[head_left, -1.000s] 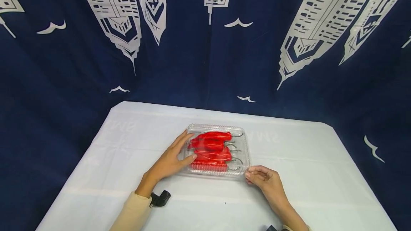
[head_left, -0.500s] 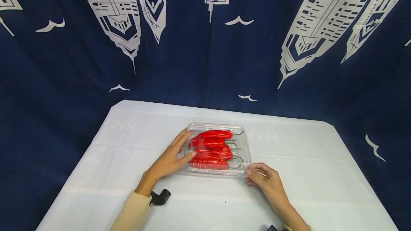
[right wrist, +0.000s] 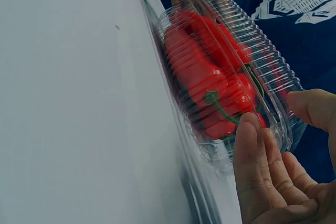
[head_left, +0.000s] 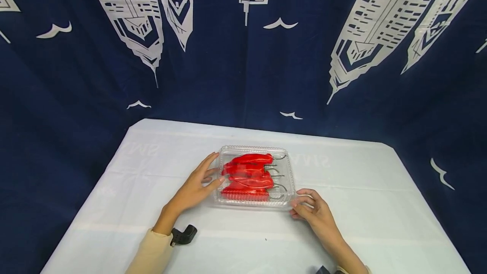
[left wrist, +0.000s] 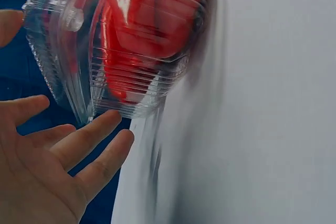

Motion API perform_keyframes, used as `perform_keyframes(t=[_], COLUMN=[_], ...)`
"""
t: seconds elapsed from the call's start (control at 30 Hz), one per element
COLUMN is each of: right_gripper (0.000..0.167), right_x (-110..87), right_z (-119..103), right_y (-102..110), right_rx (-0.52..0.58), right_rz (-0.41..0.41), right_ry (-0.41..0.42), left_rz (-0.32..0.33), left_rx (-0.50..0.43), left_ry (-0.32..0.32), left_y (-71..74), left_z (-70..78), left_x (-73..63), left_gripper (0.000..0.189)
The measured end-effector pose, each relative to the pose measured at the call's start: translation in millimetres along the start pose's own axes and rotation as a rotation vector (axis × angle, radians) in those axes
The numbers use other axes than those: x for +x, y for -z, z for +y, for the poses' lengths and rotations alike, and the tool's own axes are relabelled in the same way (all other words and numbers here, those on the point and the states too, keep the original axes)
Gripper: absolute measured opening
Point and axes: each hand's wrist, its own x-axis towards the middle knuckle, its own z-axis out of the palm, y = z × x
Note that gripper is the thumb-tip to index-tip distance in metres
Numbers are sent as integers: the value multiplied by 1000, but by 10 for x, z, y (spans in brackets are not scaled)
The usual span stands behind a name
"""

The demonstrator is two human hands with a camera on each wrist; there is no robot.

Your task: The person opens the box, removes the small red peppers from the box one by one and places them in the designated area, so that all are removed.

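Note:
A clear plastic clamshell container (head_left: 285,200) with its ribbed lid over the base stands mid-table in the head view. Inside lie several red peppers (head_left: 249,181), their green stems pointing right. My left hand (head_left: 195,186) is at the container's left side, fingers spread. In the left wrist view its fingertips (left wrist: 113,119) are right at the container's end. At the near right corner is my right hand (head_left: 316,212). The right wrist view shows its thumb (right wrist: 310,107) by the lid and its fairly straight fingers (right wrist: 249,140) along the base side, with the rim between them.
A white cloth covers the table (head_left: 365,223), with its far edge behind the container. Dark blue fabric (head_left: 228,88) printed with white buildings and birds hangs at the back and sides. Each wrist wears a black device (head_left: 184,236).
My left hand has drawn back slightly to the left, its fingertips off the lid's top. My right hand's fingers have loosened and spread at the near corner. The container stays about in place.

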Motion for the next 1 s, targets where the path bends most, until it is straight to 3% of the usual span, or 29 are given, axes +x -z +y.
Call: perform_keyframes(t=[0.33,0.7,1.0], right_gripper=[47,48,52], right_x=[18,36,105], right_z=[12,4,-34], right_y=[-8,25,56], right_rx=[-16,-28,-66], right_rz=[-19,0,13], right_ry=[22,41,111], left_rz=[23,38,31], left_rx=[-42,-107,-231], left_ry=[66,47,112], left_y=[87,110,81], left_z=[-59,-49,-63], left_x=[-134,-237,-334], left_gripper=[79,74,70])
